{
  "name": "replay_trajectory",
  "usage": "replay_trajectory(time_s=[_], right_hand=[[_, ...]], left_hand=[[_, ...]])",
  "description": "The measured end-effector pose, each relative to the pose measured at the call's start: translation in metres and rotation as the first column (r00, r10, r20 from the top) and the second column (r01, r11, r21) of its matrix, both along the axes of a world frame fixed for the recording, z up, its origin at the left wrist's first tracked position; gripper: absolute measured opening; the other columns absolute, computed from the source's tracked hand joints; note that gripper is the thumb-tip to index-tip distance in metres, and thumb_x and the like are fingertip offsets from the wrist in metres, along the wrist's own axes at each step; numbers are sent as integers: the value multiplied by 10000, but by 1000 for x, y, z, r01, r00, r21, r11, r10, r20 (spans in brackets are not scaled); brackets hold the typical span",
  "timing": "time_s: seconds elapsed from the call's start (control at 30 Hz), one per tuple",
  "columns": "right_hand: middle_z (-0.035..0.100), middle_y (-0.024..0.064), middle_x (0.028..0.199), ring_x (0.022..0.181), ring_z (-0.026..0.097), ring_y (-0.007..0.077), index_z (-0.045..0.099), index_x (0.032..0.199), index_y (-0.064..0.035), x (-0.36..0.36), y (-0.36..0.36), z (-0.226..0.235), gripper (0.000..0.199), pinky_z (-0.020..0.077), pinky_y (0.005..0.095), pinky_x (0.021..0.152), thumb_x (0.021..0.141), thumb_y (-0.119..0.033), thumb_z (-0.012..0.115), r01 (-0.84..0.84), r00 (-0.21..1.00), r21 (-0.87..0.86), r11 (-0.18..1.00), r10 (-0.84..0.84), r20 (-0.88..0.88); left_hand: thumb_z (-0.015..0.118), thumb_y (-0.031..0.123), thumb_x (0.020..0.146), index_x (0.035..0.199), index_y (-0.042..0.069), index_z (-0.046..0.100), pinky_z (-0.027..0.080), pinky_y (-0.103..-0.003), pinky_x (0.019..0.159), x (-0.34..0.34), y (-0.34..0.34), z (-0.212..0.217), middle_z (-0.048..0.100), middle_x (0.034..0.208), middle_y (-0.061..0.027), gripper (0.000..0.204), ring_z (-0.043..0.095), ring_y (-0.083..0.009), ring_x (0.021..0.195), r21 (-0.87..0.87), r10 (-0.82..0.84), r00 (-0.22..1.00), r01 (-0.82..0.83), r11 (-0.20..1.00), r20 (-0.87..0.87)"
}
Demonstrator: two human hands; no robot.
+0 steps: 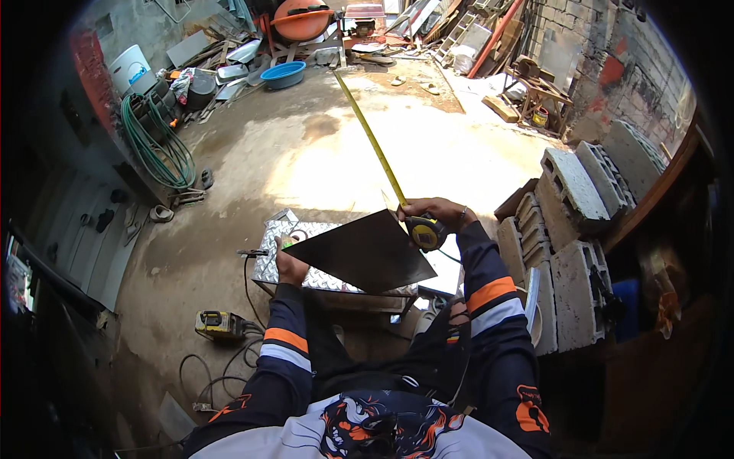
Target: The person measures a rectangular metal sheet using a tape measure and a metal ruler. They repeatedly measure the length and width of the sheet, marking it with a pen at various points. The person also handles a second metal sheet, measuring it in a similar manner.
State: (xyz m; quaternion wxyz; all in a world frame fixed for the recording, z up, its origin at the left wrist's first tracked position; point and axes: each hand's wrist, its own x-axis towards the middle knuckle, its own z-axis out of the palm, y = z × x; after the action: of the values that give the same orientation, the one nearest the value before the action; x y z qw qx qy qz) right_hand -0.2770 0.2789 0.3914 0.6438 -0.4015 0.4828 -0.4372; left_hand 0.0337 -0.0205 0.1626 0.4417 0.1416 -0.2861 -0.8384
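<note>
Both hands are working a dark metal sheet lying on the checkered table: left hand pinning its edge, right hand gripping a tape measure; keeping the blade taut seems wise

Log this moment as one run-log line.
left hand: holds dark metal sheet | right hand: holds tape measure, blade extended | sheet over checker-plate box

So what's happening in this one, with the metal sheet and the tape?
A person in dark orange-banded sleeves holds a dark flat metal sheet over a patterned silver checker-plate box. The left hand grips the sheet's left edge. The right hand holds a yellow tape measure case at the sheet's right corner, its yellow blade stretched far across the concrete yard floor.
</note>
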Motion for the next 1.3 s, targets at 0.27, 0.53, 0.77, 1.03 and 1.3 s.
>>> replay_trajectory(time_s=[0.27,0.53,0.77,1.03,1.3], right_hand=[[625,10,996,861,630,125,638,1097,-73,34,-5,3,235,555,293,727,1013,-268,535,44,993,-22,999,-46,-105],[657,29,1017,824,627,94,654,1161,-27,97,-42,-8,296,546,253,703,999,-255,557,71,986,-43,997,-77,-149],[630,18,949,844,603,93,686,1036,-52,119,-59,6,216,528,266,711,988,-202,538,27,946,-36,999,-37,-322],[668,57,977,909,623,203,726,1066,-129,129,-114,-60,312,527,378,746,837,-307,612,17,704,33,999,12,-710],[720,87,1019,903,657,226,739,1078,-97,137,-129,-125,340,526,366,784,832,-290,606,80,736,-20,997,-73,-673]], left_hand=[[537,725,901,1200,69,682,411,-425,1008,14,123,202,544,1087,-162,736,513,-323,1067,-931,738,571,277,240,360],[842,445,794,1019,24,775,504,-375,849,-10,112,196,599,947,-85,482,617,-229,944,-826,494,663,482,293,562],[831,220,849,978,-3,705,474,-244,778,12,127,162,527,866,2,287,551,-102,855,-798,316,855,171,578,412],[793,225,891,1195,52,684,493,-250,807,13,112,39,710,978,12,366,616,-69,867,-429,66,886,156,890,459],[801,235,876,1122,74,720,483,-261,802,17,83,-30,704,958,30,305,615,-74,868,-282,-14,843,196,939,538]])
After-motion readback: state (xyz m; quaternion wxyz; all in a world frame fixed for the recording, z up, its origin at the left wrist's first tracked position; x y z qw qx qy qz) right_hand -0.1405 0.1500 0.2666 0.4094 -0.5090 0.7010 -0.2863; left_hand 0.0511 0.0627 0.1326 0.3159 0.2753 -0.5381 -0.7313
